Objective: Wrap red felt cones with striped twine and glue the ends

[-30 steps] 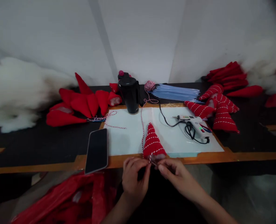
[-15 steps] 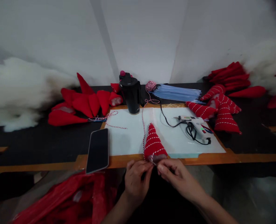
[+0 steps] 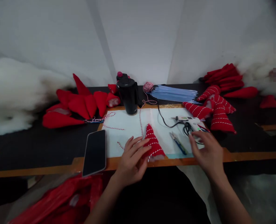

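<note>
A stuffed red felt cone (image 3: 156, 143) wound with red-and-white twisted cord lies on the white sheet (image 3: 133, 121), pale stuffing showing at its base. My left hand (image 3: 132, 160) rests on the cone's left side, fingers spread, its thumb near the lower edge. My right hand (image 3: 208, 154) hovers at the handle of a white glue gun (image 3: 190, 122), fingers apart, with nothing visible in them. Between the hands lie thread snips (image 3: 178, 143) with a blue-green handle. A cord piece (image 3: 120, 145) sticks out left of my left hand.
A phone (image 3: 94, 152) lies at the table's front edge. Behind stand a black tumbler (image 3: 128, 96), a cord ball (image 3: 148, 86) and clear glue sticks (image 3: 174, 93). Plain red cones (image 3: 79, 105) lie left, corded cones (image 3: 222, 119) right. White stuffing (image 3: 18, 90) is heaped far left.
My left hand has moved up onto the cone from its base. My right hand has left the cord end and moved right toward the glue gun. Snips now show on the sheet.
</note>
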Demonstrator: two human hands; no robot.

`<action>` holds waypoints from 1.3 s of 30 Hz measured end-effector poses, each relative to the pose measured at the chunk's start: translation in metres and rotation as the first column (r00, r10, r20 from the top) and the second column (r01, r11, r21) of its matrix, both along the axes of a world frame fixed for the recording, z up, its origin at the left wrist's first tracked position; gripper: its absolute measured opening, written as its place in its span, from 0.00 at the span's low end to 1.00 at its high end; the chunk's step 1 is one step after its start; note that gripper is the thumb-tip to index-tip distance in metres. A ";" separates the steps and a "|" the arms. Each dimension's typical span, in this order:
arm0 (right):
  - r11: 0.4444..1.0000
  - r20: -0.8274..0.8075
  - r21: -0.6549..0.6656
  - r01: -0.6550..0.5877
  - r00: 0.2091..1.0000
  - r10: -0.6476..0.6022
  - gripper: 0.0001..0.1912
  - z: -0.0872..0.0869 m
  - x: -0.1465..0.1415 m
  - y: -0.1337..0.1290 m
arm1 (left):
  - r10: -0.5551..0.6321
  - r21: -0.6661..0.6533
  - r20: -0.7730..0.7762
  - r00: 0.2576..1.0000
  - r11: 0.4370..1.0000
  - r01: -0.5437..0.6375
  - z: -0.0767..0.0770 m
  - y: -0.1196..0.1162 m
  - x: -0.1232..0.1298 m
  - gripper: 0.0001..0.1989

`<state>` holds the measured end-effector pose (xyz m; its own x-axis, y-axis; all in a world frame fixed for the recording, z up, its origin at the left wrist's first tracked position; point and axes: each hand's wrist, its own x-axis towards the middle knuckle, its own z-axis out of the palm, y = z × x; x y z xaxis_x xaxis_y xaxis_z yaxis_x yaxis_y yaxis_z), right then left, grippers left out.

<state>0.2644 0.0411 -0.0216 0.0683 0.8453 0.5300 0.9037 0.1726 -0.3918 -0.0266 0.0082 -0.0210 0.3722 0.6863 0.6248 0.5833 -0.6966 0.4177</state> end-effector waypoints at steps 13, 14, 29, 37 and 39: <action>0.994 -0.610 -0.100 -0.031 0.792 -0.037 0.32 -0.031 0.050 0.034 | -0.227 -0.103 0.091 0.970 0.966 0.236 0.000 0.025 0.007 0.15; 0.997 -0.691 -0.058 -0.060 0.723 0.003 0.30 -0.028 0.047 0.029 | -0.233 -0.091 0.080 0.969 0.967 0.240 0.001 0.026 0.006 0.15; 0.794 -0.425 -0.201 -0.574 0.781 0.458 0.07 0.003 0.020 -0.072 | -0.107 -0.142 0.188 0.976 0.981 0.134 -0.002 0.022 0.011 0.18; 0.792 -0.301 -0.231 -0.565 0.816 0.494 0.13 0.009 0.021 -0.075 | -0.151 -0.135 0.118 0.981 0.977 0.167 0.002 0.023 0.006 0.13; 0.846 -0.230 -0.137 -0.515 0.847 0.479 0.14 0.006 0.026 -0.079 | -0.169 -0.158 0.104 0.980 0.970 0.184 0.004 0.023 0.005 0.13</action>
<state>0.2907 -0.0374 -0.0161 -0.3095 0.8719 0.3794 0.6263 0.4872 -0.6086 -0.0215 0.0312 -0.0166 0.4450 0.7117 0.5435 0.4128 -0.7016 0.5808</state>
